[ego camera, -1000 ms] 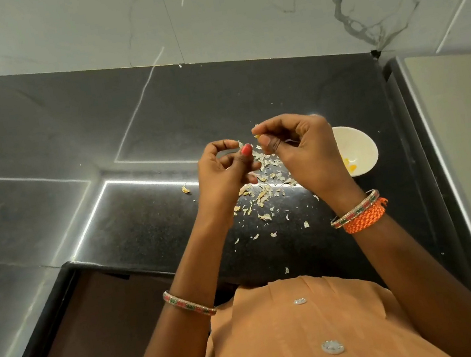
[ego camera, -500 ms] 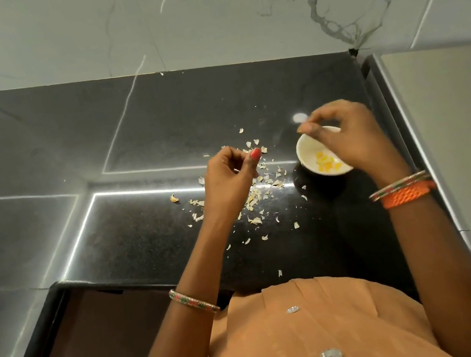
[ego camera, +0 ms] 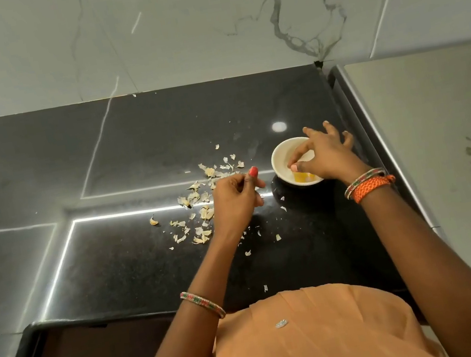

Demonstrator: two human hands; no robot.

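White bowl [ego camera: 278, 157] near right edge of counter [ego camera: 157, 129]

White bowl [ego camera: 279, 161] with yellow pieces [ego camera: 304, 178]; cream garlic skins [ego camera: 202, 212]; speckled black bench [ego camera: 135, 257]; white wall tiles [ego camera: 203, 28] with grey veins; orange bangle [ego camera: 372, 186]; red thumbnail [ego camera: 253, 171].

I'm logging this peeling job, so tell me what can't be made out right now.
Head view: whether the left hand holds anything; its own back hides the palm.
Head view: what the right hand pinches, if anything; too small.
Head view: part of the white bowl and its yellow pieces, covered by the right hand.
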